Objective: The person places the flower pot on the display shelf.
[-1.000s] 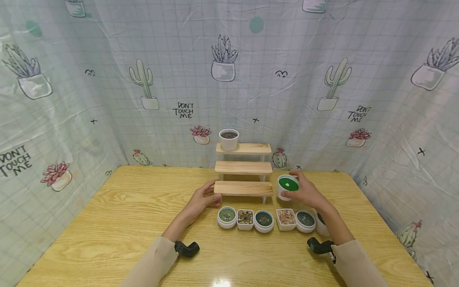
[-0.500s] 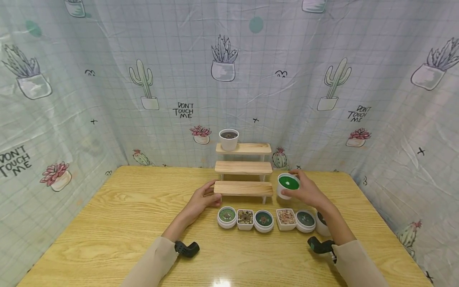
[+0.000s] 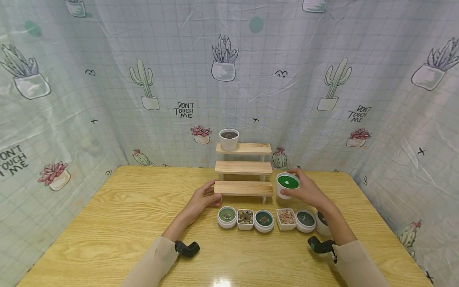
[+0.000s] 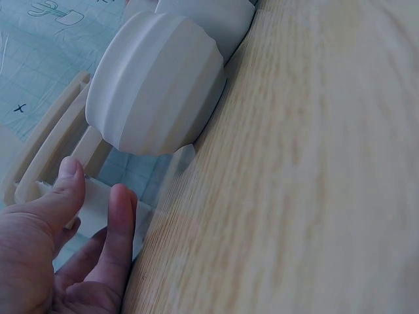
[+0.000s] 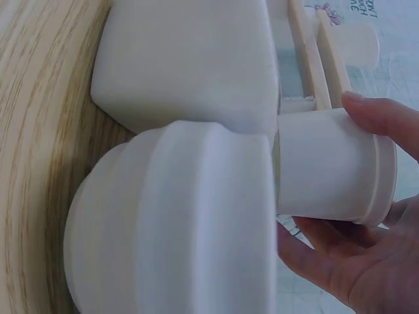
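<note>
In the head view my right hand (image 3: 305,191) grips a round white pot (image 3: 281,191) with a bright green top and a small pale spot in its middle. It is held just right of the lowest board of a three-step wooden shelf stand (image 3: 244,188). In the right wrist view, thumb and fingers lie on opposite sides of this pot (image 5: 321,167), near its rim. My left hand (image 3: 201,202) holds the left end of the lowest board; thumb and fingers (image 4: 120,216) are bent around that end in the left wrist view. Another white pot (image 3: 229,144) stands on the top step.
Before the stand sits a row of small pots: a round green-filled one (image 3: 227,225), a square pebble-filled one (image 3: 245,226), a round dark green one (image 3: 263,229), a square pinkish-gravel one (image 3: 287,227), a round grey-green one (image 3: 306,228) and a partly hidden white one (image 3: 322,229).
The right hand has raised the green-topped pot slightly and moved it a little left. My left hand and the stand have stayed in place.
</note>
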`<state>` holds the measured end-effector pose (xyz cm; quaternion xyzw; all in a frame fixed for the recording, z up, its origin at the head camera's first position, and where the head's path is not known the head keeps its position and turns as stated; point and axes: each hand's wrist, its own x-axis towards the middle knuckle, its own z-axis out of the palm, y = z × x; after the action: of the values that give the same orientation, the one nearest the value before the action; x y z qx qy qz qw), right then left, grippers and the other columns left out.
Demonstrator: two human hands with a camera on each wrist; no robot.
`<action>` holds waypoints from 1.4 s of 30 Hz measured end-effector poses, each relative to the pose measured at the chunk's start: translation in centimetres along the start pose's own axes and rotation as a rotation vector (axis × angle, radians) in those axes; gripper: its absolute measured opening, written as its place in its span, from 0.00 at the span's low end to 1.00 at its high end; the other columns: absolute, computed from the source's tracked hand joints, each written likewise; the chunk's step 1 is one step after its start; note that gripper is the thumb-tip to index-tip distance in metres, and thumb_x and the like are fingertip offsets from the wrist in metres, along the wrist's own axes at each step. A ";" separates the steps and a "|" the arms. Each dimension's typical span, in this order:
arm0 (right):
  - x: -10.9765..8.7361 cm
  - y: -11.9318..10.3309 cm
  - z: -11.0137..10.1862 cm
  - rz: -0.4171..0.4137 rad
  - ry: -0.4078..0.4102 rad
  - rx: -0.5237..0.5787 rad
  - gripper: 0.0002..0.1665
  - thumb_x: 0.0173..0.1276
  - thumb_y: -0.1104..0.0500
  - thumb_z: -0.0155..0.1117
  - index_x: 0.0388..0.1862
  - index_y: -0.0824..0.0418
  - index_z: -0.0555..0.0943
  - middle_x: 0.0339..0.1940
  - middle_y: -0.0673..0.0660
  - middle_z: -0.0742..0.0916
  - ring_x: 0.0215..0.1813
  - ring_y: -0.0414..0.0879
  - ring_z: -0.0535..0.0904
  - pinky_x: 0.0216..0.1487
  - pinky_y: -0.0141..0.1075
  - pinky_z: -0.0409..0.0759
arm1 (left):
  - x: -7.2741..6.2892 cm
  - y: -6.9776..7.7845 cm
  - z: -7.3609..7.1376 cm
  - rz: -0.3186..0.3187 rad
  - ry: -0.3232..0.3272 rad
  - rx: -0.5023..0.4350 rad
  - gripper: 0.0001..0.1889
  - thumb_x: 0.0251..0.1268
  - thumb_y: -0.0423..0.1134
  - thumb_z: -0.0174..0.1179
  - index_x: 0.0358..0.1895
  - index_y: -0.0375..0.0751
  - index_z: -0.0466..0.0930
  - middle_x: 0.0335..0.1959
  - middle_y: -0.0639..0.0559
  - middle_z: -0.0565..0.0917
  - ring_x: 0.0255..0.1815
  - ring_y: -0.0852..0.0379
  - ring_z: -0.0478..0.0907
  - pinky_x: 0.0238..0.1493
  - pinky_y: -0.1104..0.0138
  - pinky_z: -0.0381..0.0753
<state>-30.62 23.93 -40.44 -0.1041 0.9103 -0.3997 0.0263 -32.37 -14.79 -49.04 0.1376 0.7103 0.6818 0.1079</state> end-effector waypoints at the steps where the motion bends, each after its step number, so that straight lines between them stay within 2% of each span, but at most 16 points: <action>1: 0.0 0.0 0.0 -0.001 0.000 0.003 0.51 0.67 0.45 0.74 0.78 0.63 0.59 0.68 0.72 0.77 0.63 0.64 0.78 0.63 0.59 0.82 | 0.0 0.0 0.0 -0.001 0.002 -0.001 0.43 0.74 0.38 0.64 0.84 0.39 0.48 0.66 0.31 0.75 0.49 0.53 0.86 0.53 0.65 0.90; 7: 0.0 -0.2 -0.3 -0.004 0.002 -0.002 0.52 0.67 0.44 0.74 0.79 0.62 0.59 0.70 0.72 0.75 0.65 0.65 0.76 0.65 0.61 0.80 | 0.1 0.0 0.0 -0.010 0.004 -0.012 0.42 0.74 0.38 0.64 0.84 0.42 0.50 0.67 0.31 0.75 0.49 0.55 0.86 0.54 0.65 0.90; 13: -0.1 -0.3 -0.7 -0.019 0.017 0.007 0.51 0.67 0.44 0.74 0.79 0.62 0.59 0.70 0.71 0.76 0.64 0.63 0.76 0.63 0.57 0.81 | 0.2 -0.1 0.0 0.000 -0.009 -0.012 0.43 0.74 0.39 0.64 0.84 0.42 0.49 0.68 0.30 0.73 0.49 0.56 0.85 0.54 0.65 0.90; 25: -0.4 -0.9 -1.1 -0.057 0.029 0.010 0.51 0.68 0.45 0.73 0.79 0.62 0.59 0.70 0.69 0.77 0.62 0.61 0.79 0.61 0.53 0.82 | 0.2 -0.2 0.1 -0.015 0.013 -0.024 0.42 0.74 0.37 0.64 0.84 0.41 0.49 0.68 0.30 0.74 0.49 0.55 0.85 0.54 0.65 0.90; 34: -0.9 -1.7 -1.5 -0.099 0.046 0.016 0.50 0.68 0.47 0.74 0.79 0.64 0.59 0.67 0.69 0.78 0.60 0.59 0.80 0.57 0.48 0.82 | 0.1 0.0 0.1 -0.006 0.007 -0.017 0.41 0.74 0.37 0.64 0.84 0.42 0.50 0.67 0.31 0.74 0.50 0.55 0.85 0.54 0.64 0.90; 42: -1.5 -2.3 -1.7 -0.123 0.038 0.027 0.50 0.69 0.48 0.74 0.80 0.62 0.59 0.65 0.68 0.81 0.57 0.57 0.82 0.52 0.41 0.82 | 0.2 0.0 0.1 -0.002 0.007 -0.012 0.42 0.74 0.37 0.64 0.83 0.38 0.50 0.66 0.30 0.75 0.48 0.57 0.85 0.53 0.65 0.90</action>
<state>-29.02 23.99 -37.66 -0.1518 0.8971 -0.4147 -0.0141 -32.50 -14.67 -49.05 0.1336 0.7067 0.6865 0.1070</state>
